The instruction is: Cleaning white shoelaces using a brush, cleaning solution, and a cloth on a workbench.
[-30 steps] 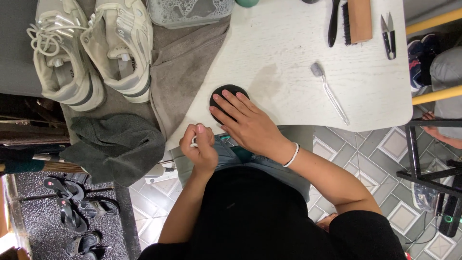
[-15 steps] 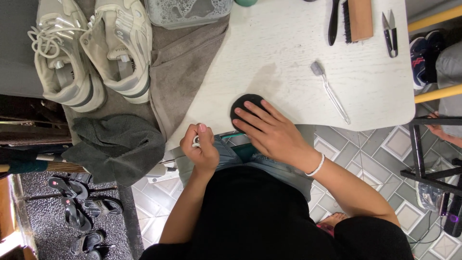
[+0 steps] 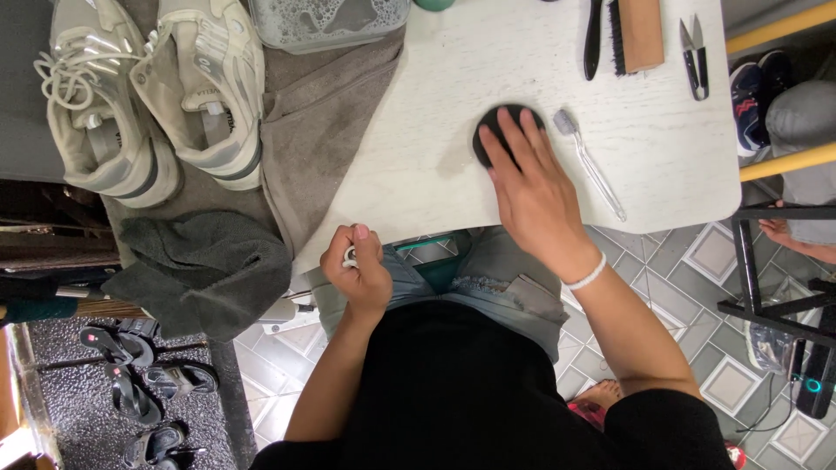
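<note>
A shoe-cleaning workspace, likely at home. On the table [image 3: 418, 157] lie sneakers [image 3: 148, 96], brushes [image 3: 640, 30] and a soapy tub [image 3: 326, 19]; sandals [image 3: 131, 383] sit on the floor beside it.

Round black tin [image 3: 496, 130] lies flat on white table [image 3: 418, 130].

Right hand [image 3: 531, 187] slid the black round disc [image 3: 498, 130] farther right across the table, toward the toothbrush [image 3: 592, 165]

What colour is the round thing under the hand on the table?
The round disc under the right hand is black, in the head view.
</note>
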